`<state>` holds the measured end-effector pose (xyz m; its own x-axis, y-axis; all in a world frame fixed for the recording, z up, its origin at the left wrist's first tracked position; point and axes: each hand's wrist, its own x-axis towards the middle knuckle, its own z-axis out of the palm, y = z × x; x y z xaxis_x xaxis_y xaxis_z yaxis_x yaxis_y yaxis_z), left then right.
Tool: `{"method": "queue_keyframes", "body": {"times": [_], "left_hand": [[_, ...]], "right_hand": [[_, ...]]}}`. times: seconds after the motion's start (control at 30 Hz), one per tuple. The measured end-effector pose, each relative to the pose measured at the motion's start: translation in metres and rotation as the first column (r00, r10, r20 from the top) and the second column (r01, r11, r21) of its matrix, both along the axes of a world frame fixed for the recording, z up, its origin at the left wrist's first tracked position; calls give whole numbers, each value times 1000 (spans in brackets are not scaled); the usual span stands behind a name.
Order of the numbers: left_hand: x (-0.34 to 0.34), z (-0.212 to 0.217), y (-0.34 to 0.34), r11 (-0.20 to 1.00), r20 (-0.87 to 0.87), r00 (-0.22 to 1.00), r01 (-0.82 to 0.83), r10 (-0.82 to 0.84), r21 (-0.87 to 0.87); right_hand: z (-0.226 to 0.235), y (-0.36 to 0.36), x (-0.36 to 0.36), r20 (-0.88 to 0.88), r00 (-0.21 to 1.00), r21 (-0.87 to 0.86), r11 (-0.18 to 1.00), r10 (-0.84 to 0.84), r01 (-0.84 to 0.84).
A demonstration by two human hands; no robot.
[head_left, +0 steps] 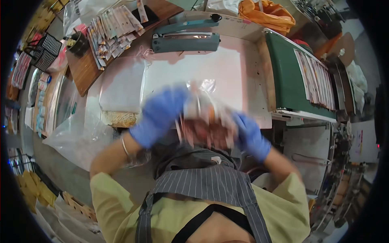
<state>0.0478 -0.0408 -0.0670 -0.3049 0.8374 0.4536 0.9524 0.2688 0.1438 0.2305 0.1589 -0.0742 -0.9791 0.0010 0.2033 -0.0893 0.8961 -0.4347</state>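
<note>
Above the near edge of the white work table [198,71], a bundle of slim printed packets [208,127] is held between my two blue-gloved hands. My left hand [164,111] closes around its left side, and my right hand [250,135] grips its right side. Clear, shiny film shows at the top of the bundle. Motion smears the fingers and packets, so the exact grip is hard to make out. Beyond my hands lies a grey-green impulse sealer [186,41] with its arm raised. To the left sits a stack of clear plastic bags [122,87].
More slim packets [110,34] pile up on a brown wooden board [84,73] at the far left. A row of packets [314,79] rests on a green slanted panel [283,73] at right. A large clear bag [83,135] hangs at left; an orange bag [267,15] lies behind.
</note>
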Motion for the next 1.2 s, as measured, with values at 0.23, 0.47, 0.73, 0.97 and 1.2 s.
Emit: {"method": "queue_keyframes", "body": {"times": [0.23,0.47,0.73,0.97,1.2], "left_hand": [[-105,108,39,889,568,745,70,-349,453],[-91,80,53,903,249,876,359,-413,235],[-62,-71,126,838,851,-88,-251,-518,484],[-126,-149,228,907,867,-282,-227,-411,356],[-187,-138,137,853,893,-384,-522,-234,-1]], "right_hand": [[118,34,-89,-526,847,64,996,84,-59],[88,11,-121,-588,796,432,777,-142,458],[80,63,-193,-516,857,95,992,-22,82],[-31,132,-350,-411,703,-427,803,-581,415],[-93,166,-334,-257,819,-790,600,-513,128]]}}
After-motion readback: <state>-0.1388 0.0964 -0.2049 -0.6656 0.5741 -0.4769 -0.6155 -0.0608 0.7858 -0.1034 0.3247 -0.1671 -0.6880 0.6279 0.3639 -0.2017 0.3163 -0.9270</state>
